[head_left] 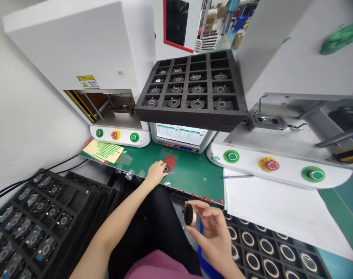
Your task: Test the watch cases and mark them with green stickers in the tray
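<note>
My left hand [156, 173] reaches forward onto the green mat [193, 174], its fingers closed on a small round black part [166, 169] beside a red sticker sheet [170, 162]. My right hand [212, 228] is raised near my lap and pinches a round black part with a coppery ring [190, 214] between thumb and fingers. Below the right hand lies a black tray of ringed parts [269, 252].
A black foam tray of round parts [193, 87] rests on top of two white machines [118, 131] [281, 162] with green and red buttons. A screen [180, 135] sits between them. White paper sheets [281, 205] and a pen [237, 176] lie right. More black trays [33, 217] stand left.
</note>
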Demonstrator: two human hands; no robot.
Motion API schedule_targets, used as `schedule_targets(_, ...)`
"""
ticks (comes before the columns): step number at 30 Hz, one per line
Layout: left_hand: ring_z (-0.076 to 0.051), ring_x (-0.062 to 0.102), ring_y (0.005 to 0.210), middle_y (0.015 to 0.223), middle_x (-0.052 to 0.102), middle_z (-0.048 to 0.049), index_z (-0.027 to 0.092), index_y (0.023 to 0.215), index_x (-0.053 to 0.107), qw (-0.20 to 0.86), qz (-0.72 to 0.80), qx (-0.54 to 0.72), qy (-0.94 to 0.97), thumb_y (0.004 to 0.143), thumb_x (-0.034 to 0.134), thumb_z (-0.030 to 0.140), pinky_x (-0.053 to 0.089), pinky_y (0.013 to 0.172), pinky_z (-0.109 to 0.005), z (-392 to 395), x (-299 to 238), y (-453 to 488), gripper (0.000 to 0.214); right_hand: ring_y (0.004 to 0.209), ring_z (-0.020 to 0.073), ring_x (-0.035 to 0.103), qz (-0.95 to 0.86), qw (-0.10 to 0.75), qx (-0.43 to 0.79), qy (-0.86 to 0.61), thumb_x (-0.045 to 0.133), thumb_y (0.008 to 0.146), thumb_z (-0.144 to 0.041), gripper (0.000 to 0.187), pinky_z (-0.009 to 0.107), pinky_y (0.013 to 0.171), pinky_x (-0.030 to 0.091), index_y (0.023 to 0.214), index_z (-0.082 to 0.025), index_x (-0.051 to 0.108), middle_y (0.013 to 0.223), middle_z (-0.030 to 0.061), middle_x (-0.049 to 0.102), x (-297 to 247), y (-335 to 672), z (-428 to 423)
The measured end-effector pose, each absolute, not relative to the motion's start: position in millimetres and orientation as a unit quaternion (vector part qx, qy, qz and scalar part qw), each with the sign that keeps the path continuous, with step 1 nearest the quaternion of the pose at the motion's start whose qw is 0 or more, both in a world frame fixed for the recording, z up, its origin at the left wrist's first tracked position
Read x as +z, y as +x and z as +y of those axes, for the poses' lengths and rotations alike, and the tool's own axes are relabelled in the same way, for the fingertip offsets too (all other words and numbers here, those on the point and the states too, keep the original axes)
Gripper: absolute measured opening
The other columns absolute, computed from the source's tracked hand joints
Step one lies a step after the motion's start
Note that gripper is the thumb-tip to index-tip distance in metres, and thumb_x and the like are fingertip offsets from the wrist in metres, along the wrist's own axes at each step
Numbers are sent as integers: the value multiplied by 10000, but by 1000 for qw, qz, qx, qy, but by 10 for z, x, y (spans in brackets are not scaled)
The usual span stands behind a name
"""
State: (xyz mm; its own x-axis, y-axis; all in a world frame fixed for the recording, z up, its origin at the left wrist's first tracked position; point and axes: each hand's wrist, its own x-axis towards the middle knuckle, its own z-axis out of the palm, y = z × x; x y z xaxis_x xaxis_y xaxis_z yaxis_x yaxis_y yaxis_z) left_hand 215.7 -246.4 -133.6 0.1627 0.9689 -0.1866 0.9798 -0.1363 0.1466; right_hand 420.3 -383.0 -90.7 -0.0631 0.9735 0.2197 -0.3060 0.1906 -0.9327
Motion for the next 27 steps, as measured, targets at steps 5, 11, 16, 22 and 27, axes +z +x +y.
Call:
schedule_targets(5,-234,602,1073,1220,595,-102,151,1210,571,86,628,-61,771,917,586,315,518,907,-457,-2511,-1385,2224,336,1044,110,671,-500,587,544,-332,733,721,-45,389,179,897,508,934,-276,503,1093,7,689,-893,4148,-3873)
schedule_targets(11,-236,604,1068,1213,596,-112,134,1195,578,84,621,-65,777,913,592,322,520,903,-452,-2541,-1375,2300,339,1045,117,672,-499,589,537,-339,742,735,-92,369,191,875,524,933,-280,494,1099,9,685,-858,4143,-3977)
schedule_targets(16,-236,603,1067,1223,591,-109,145,1208,570,124,619,-27,775,912,592,329,521,899,-454,-2479,-1251,2281,350,1033,147,683,-475,607,516,-374,759,732,-135,358,213,823,554,922,-270,487,1086,26,680,-905,4196,-4066)
schedule_targets(22,-219,612,1036,1198,605,-97,158,1173,591,225,625,93,742,917,583,331,529,884,-434,-2419,-1236,2236,309,951,164,705,-481,595,505,-399,784,699,-163,364,230,754,574,896,-254,491,1062,52,701,-977,4222,-4116)
schedule_targets(27,-199,634,964,1146,624,-90,149,1173,585,329,624,227,672,928,568,336,553,824,-397,-2261,-1284,2106,309,831,174,712,-466,578,522,-420,825,643,-218,410,278,732,589,884,-241,495,984,63,721,-965,4208,-4032)
